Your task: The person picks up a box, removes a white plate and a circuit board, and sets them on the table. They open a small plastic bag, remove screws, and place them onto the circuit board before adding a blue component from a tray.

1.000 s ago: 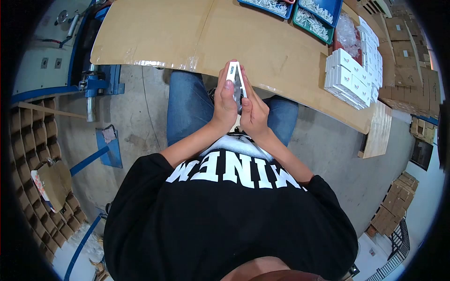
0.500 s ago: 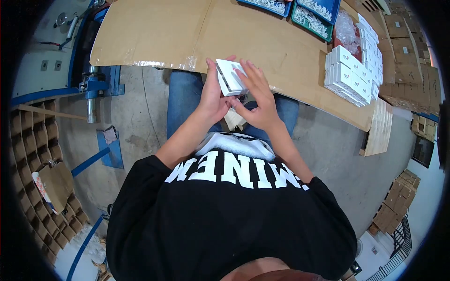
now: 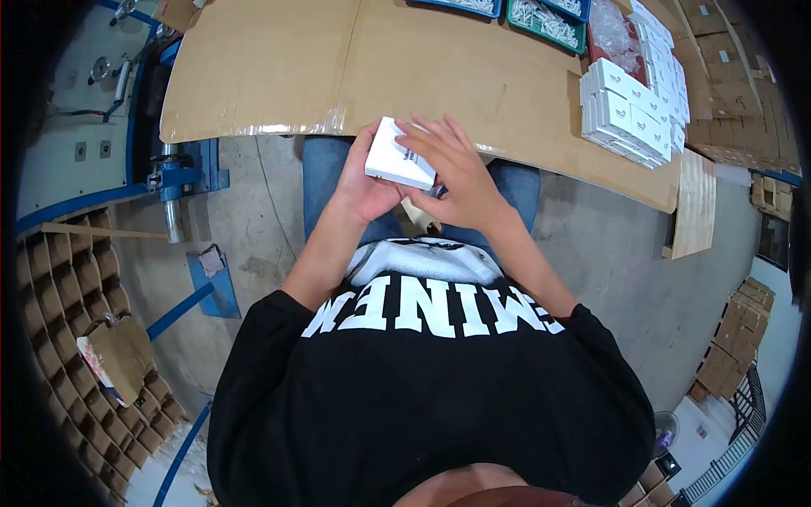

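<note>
A small white cardboard box with dark print on its top is held above my lap, near the table's front edge. My left hand supports it from the left and below, its fingers partly hidden under the box. Across the box's right side lies my right hand, fingers over the lid and thumb near the lower edge. The lid looks flat and closed. What is inside the box is hidden.
The cardboard-covered table spans the front. At its right stand stacked white boxes, beside clear plastic bags. A green tray and a blue tray hold small white pieces. Blue metal machinery stands left.
The lid was tilted with a dark gap along its left side; now it lies flat. My right fingers have moved across the top. The view has shifted slightly.
</note>
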Tool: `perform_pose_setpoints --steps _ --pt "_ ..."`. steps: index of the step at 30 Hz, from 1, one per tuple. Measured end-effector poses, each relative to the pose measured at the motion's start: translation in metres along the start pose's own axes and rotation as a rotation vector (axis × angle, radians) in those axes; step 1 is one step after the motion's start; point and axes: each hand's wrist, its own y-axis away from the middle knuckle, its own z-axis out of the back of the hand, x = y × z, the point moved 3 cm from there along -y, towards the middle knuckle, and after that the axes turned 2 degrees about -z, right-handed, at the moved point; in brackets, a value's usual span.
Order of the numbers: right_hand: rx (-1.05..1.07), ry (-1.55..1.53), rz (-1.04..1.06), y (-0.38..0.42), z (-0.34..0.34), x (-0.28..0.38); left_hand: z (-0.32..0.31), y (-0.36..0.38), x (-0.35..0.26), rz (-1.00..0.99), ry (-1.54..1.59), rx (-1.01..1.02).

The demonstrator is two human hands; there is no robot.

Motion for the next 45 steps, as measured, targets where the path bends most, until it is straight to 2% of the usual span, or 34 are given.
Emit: perform_pose_setpoints --steps 2,5,6,7,8,9,10,11,13,18,20,23,25,26,27,29,30,32,33,35,36,37,38,39,42,45 --pt "-0.014 0.021 0.003 0.001 0.002 -0.006 0.0 0.0 -0.005 0.06 0.01 0.147" --pt "-0.134 0.019 0.041 0.006 -0.002 -0.022 -0.015 0.005 -0.003 0.036 0.102 0.15" --pt "-0.192 0.012 -0.011 0.006 -0.001 -0.026 -0.019 0.007 0.001 0.004 0.158 0.26" --pt "-0.25 0.004 -0.064 0.006 0.001 -0.029 -0.019 0.004 0.005 0.005 0.156 0.259" --pt "-0.269 0.03 -0.063 0.006 0.001 -0.029 -0.013 -0.001 0.011 -0.045 0.05 0.172" --pt "-0.268 0.029 -0.067 0.007 0.0 -0.029 -0.009 -0.003 0.013 -0.094 -0.054 0.085" --pt "-0.238 0.02 -0.094 0.007 -0.001 -0.029 -0.006 -0.004 0.014 -0.077 -0.139 0.09" --pt "-0.207 0.009 -0.119 0.007 -0.002 -0.03 -0.004 -0.004 0.014 -0.076 -0.136 0.088" --pt "-0.206 -0.043 -0.133 0.006 -0.001 -0.027 -0.006 -0.002 0.014 -0.007 0.106 0.106" --pt "-0.25 -0.133 -0.074 0.01 -0.006 -0.031 -0.017 0.003 0.014 0.095 0.035 0.108" --pt "-0.281 -0.282 -0.213 0.014 -0.012 -0.034 -0.012 0.001 0.019 0.128 0.035 0.07" --pt "-0.314 -0.215 -0.175 0.011 -0.013 -0.03 0.0 -0.007 0.025 0.041 -0.097 -0.044" --pt "-0.31 -0.136 -0.161 0.011 -0.014 -0.035 -0.008 -0.001 0.018 -0.333 -0.291 -0.196" --pt "-0.305 -0.06 -0.149 0.012 -0.014 -0.036 -0.004 -0.005 0.019 -0.377 -0.309 -0.115" --pt "-0.304 -0.062 -0.152 0.012 -0.013 -0.035 -0.002 -0.007 0.021 -0.374 -0.309 -0.118" --pt "-0.285 -0.036 -0.166 0.011 -0.012 -0.033 -0.005 -0.009 0.022 -0.509 -0.639 -0.163" --pt "-0.285 -0.036 -0.164 0.01 -0.013 -0.034 -0.007 -0.008 0.022 -0.511 -0.638 -0.163" --pt "-0.275 -0.061 -0.177 0.01 -0.014 -0.037 -0.018 -0.004 0.022 -0.616 -0.9 -0.136" --pt "-0.273 -0.061 -0.177 0.008 -0.01 -0.033 -0.013 -0.006 0.018 -0.616 -0.899 -0.137" --pt "-0.2 -0.313 -0.248 0.002 -0.003 -0.023 0.01 -0.015 0.014 -0.236 -0.556 -0.082" --pt "-0.196 -0.313 -0.247 0.003 -0.003 -0.024 0.004 -0.009 0.01 -0.152 -0.522 -0.06" --pt "-0.15 -0.247 -0.158 0.004 -0.003 -0.023 -0.004 -0.005 0.007 -0.154 -0.52 -0.062" --pt "-0.103 -0.181 -0.07 0.005 -0.004 -0.022 -0.011 -0.001 0.006 -0.116 -0.373 -0.079" --pt "-0.099 -0.183 -0.071 0.007 -0.006 -0.022 -0.014 0.0 0.008 -0.075 -0.224 -0.096" --pt "-0.056 -0.201 -0.056 0.008 -0.016 -0.023 0.002 -0.007 0.012 -0.106 -0.173 -0.126" --pt "-0.166 -0.139 0.012 0.008 -0.021 -0.027 -0.008 -0.003 0.011 -0.122 -0.151 -0.056"
